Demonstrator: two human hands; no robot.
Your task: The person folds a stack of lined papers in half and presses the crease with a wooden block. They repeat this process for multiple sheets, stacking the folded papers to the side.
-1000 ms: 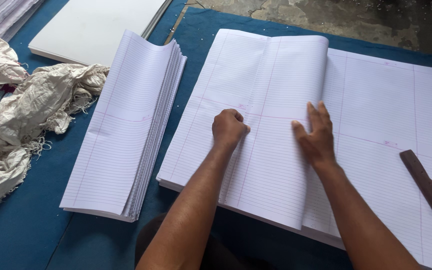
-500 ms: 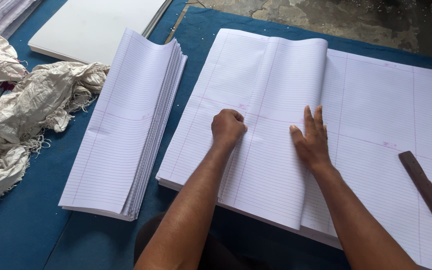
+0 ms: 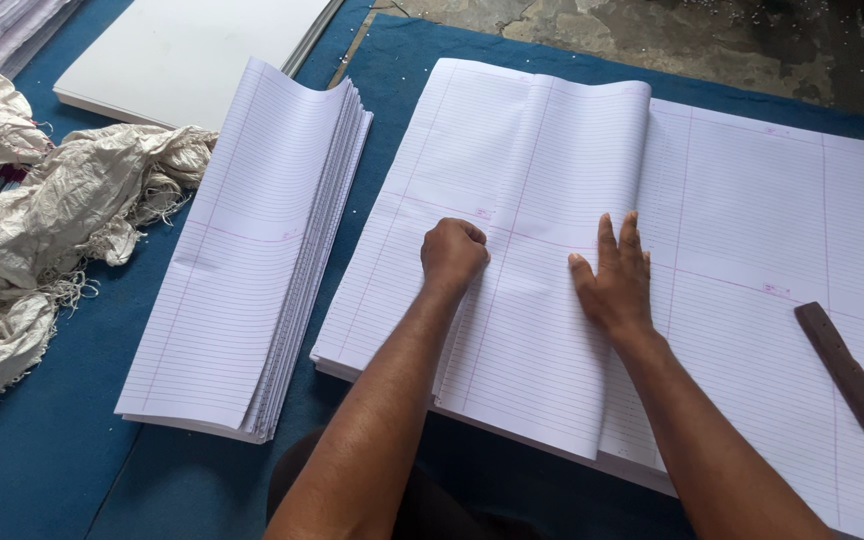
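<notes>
A large spread of ruled sheets (image 3: 752,250) lies on the counter (image 3: 52,470), reaching from its middle to the right edge. On the spread's left part rests a folded sheet (image 3: 532,330), with the left hand (image 3: 454,252) and the right hand (image 3: 614,280) side by side on it. A flat stick (image 3: 844,366) lies on the spread, right of the right hand. Left of the spread sits a stack of folded sheets (image 3: 252,270); left of that, a crumpled cloth (image 3: 52,230) at the left edge. Behind the stack, toward the far edge, lies a flat board (image 3: 192,55).

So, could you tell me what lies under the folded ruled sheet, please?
Under the folded sheet lies a stack of large ruled sheets; its edges show. The left hand and right hand press on top.
</notes>
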